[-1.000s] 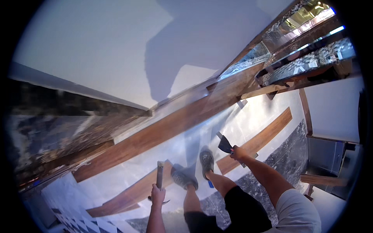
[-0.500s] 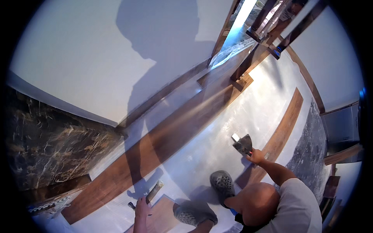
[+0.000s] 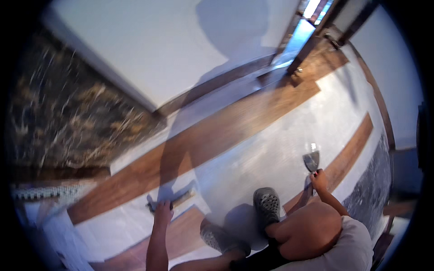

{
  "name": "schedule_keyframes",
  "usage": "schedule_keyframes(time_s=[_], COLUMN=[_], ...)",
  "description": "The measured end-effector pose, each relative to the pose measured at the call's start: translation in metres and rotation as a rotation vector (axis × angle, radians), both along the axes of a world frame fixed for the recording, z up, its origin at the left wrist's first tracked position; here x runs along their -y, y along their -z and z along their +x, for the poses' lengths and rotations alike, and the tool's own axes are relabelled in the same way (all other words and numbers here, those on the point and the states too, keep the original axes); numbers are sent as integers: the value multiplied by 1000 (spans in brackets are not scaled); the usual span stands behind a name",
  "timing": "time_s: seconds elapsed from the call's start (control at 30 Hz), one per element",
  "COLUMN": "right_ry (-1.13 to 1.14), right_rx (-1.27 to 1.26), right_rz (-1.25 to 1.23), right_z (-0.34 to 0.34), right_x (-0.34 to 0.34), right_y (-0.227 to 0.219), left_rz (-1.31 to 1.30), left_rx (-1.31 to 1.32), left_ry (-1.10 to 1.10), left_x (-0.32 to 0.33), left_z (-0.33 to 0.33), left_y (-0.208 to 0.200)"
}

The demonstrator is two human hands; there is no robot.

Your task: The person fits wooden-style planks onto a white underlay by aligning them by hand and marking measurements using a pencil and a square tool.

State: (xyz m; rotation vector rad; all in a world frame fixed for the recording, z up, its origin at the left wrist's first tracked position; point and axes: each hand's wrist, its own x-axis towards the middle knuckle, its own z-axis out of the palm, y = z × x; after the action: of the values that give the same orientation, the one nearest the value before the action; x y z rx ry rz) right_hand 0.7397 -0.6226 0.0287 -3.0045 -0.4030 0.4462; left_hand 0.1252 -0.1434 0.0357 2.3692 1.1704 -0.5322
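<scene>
My left hand (image 3: 164, 210), at the lower left, is closed around a hammer (image 3: 184, 197). Its pale handle points to the right and its dark head shows beside my fingers, low over the white floor sheet. Out to the right, my right hand (image 3: 319, 180) grips the handle of a putty knife (image 3: 311, 160) with a wide dark blade. The blade points away from me above the pale floor, and a bright white spot shows just past its edge. Long brown planks (image 3: 199, 156) lie joined in a strip beyond both hands.
A narrow plank (image 3: 352, 153) lies to the right, and another board (image 3: 181, 232) lies near my left foot. My grey clogs (image 3: 266, 204) stand between my hands. A dark marbled panel (image 3: 68, 108) is at the left. A wooden frame (image 3: 312, 47) stands at the far right.
The view has turned, with the marbled panel filling more of the left. My right hand and the putty knife have moved right; the hammer's handle has swung from upward to nearly level.
</scene>
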Motion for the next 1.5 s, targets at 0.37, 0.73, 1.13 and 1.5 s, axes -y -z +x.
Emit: schedule_keyframes(time_s=[0.37,0.73,1.13,1.5], right_ry=[-13,-562,-1951,-1348], right_rx=[217,-465,-651,-583], right_rz=[90,436,-195,181], right_z=[-39,-32,-289,-413], right_x=[-53,-217,-418,-372], right_y=[-18,-20,-57,55], left_rz=[121,80,30,-50], left_rx=[80,8,-29,-150], left_ry=[-323,-1250,-1885,-1890], left_x=[35,279,413,415], left_z=[-54,-149,-131,-137], left_y=[-27,-36,18,-3])
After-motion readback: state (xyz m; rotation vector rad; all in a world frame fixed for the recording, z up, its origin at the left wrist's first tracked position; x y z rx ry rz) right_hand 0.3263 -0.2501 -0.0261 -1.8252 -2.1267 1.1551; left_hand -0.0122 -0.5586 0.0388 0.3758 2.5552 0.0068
